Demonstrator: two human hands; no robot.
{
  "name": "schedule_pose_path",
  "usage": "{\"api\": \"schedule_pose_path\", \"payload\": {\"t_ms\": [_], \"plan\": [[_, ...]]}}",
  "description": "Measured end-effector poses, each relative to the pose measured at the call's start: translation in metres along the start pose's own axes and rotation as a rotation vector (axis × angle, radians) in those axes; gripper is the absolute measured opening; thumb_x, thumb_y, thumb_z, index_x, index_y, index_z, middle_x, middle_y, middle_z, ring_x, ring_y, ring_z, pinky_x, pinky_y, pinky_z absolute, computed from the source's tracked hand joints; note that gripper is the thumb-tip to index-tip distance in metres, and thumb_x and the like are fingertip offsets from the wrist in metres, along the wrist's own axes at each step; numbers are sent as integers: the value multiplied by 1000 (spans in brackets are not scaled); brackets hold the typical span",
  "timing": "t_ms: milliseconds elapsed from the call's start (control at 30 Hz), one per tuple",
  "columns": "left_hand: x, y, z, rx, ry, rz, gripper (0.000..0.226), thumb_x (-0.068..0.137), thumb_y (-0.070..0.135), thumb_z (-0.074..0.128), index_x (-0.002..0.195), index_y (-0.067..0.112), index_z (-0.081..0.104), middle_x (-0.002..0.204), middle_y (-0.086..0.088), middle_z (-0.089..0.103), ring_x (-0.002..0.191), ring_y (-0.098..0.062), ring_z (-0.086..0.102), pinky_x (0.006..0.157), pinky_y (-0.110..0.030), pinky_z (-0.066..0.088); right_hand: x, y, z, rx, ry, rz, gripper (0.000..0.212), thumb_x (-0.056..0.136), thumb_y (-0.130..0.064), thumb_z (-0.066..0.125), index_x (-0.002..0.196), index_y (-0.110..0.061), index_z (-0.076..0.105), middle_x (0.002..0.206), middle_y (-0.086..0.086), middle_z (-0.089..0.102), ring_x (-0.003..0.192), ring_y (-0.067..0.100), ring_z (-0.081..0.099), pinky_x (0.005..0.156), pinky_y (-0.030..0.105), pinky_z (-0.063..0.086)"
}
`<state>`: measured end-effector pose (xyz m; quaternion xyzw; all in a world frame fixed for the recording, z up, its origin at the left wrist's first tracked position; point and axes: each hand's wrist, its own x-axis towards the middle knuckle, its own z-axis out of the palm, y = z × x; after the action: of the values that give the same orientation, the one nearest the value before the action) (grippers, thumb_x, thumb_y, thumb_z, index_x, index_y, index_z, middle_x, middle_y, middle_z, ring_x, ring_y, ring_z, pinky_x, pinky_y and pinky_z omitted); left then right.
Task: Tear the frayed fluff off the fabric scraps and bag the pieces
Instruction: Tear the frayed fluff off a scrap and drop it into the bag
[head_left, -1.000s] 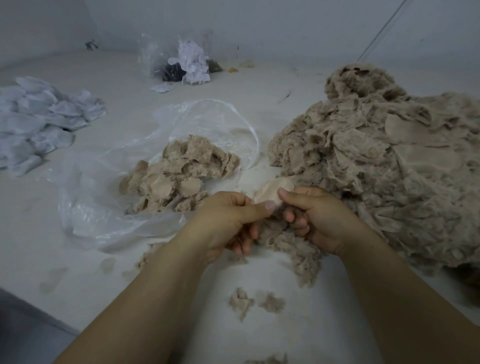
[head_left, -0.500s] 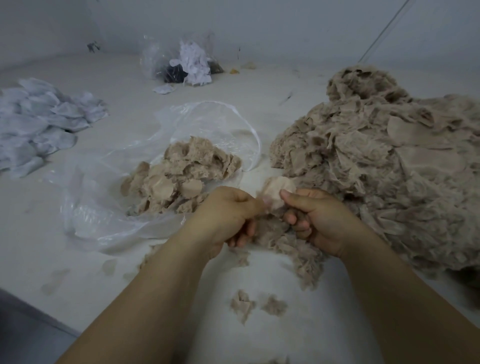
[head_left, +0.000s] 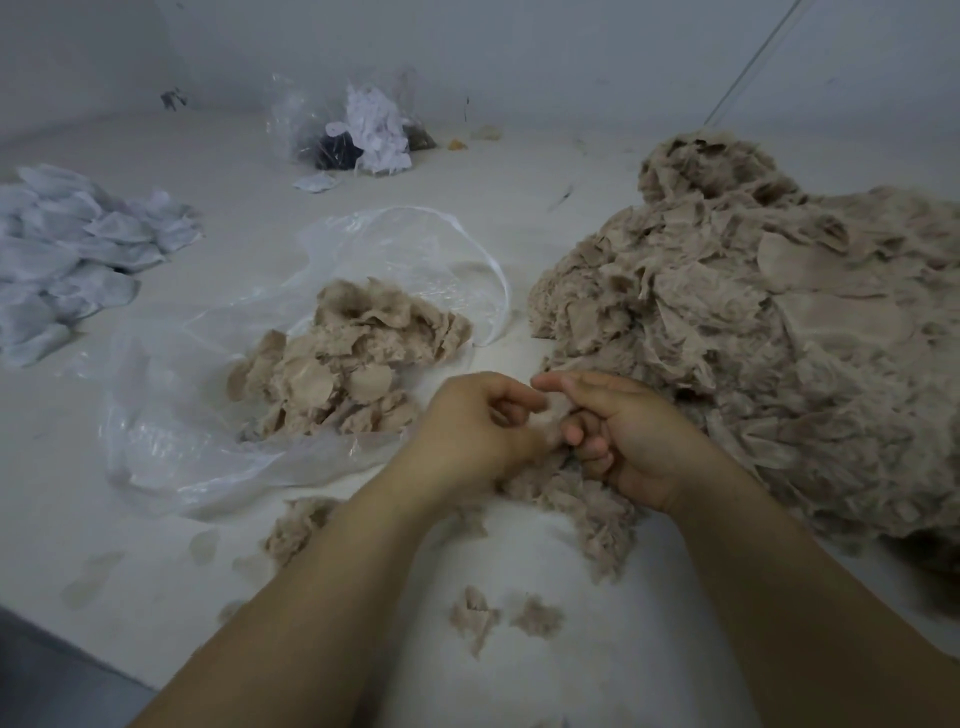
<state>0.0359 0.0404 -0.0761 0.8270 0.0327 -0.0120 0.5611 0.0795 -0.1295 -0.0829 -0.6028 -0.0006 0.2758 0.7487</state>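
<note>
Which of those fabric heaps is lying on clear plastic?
The small beige heap left of the hands, resting on the open clear plastic bag. The big beige pile and pale grey pile lie on the bare surface.

Two clear plastic bags: one near (head_left: 171, 415), one far (head_left: 296, 124). Two beige scrap heaps (head_left: 753, 332) (head_left: 353, 364), one white heap (head_left: 67, 260). Two hands (head_left: 483, 431) (head_left: 634, 441).

text: none legible; labels: none; brands: none; numbers: none; signs: none
</note>
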Motion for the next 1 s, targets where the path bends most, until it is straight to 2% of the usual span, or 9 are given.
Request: {"api": "schedule_pose_path", "payload": {"t_ms": [67, 133, 233, 300, 467, 600, 700, 833, 1000], "plan": [[0, 0, 9, 196, -4, 119, 19, 73, 14, 84, 89, 19, 74, 62, 13, 60, 53, 1, 54, 51, -9, 41, 0, 0, 0, 2, 23, 13, 28, 104, -25, 44, 111, -10, 66, 52, 3, 52, 36, 5, 36, 34, 14, 27], [1, 3, 13, 215, 70, 191, 10, 84, 10, 72, 78, 18, 71, 50, 13, 58, 45, -2, 52, 45, -12, 39, 0, 0, 1, 31, 42, 29, 28, 103, -25, 45, 105, -7, 67, 51, 2, 52, 36, 5, 35, 33, 14, 26], [7, 7, 11, -116, 133, 68, 22, 96, 11, 58, 75, 11, 61, 44, -2, 56, 37, -21, 52, 38, -24, 38, -1, -2, 1, 76, 68, 44, 22, 100, -25, 50, 91, -8, 61, 49, 2, 52, 34, 5, 34, 32, 13, 24], [9, 10, 9, -314, 139, 15, 20, 100, 11, 52, 81, 9, 58, 53, -15, 57, 42, -27, 51, 39, -26, 39, -2, -3, 2, 45, 44, 24, 18, 96, -26, 58, 91, -9, 64, 50, 1, 52, 35, 5, 34, 33, 12, 23], [10, 9, 14, -416, 76, -1, 19, 101, 15, 51, 89, 4, 61, 68, -22, 61, 53, -30, 52, 44, -29, 42, -2, 0, 5, -83, -29, -40, 33, 90, -21, 66, 57, -18, 66, 53, -2, 51, 37, 2, 34, 33, 13, 24], [11, 10, 11, -499, 116, -24, 23, 101, 14, 53, 81, 9, 64, 64, -20, 59, 49, -26, 49, 42, -28, 41, -2, 1, 5, -116, -29, -39, 32, 90, -15, 66, 58, -13, 66, 52, -1, 50, 36, 2, 34, 32, 13, 25], [11, 15, 7, -596, 144, -60, 24, 101, 14, 51, 80, 9, 62, 57, -16, 57, 45, -24, 46, 41, -26, 39, -1, 1, 4, -127, -13, -28, 46, 92, -8, 61, 47, -17, 61, 49, -1, 50, 34, 3, 34, 32, 13, 24], [15, 17, -2, -676, 263, -108, 24, 103, 14, 46, 82, 13, 56, 52, -6, 52, 35, -15, 38, 35, -19, 26, -1, -1, 3, -76, 43, 12, 47, 89, -3, 60, 45, -17, 58, 48, 0, 51, 34, 3, 34, 33, 12, 25], [11, 15, -6, -591, 193, -106, 19, 101, 16, 53, 85, 10, 61, 49, 0, 41, 35, -10, 24, 33, -16, 19, 0, -2, 3, -22, 106, 30, 44, 85, -1, 63, 45, -17, 55, 48, 0, 50, 34, 4, 35, 33, 12, 26]]}}
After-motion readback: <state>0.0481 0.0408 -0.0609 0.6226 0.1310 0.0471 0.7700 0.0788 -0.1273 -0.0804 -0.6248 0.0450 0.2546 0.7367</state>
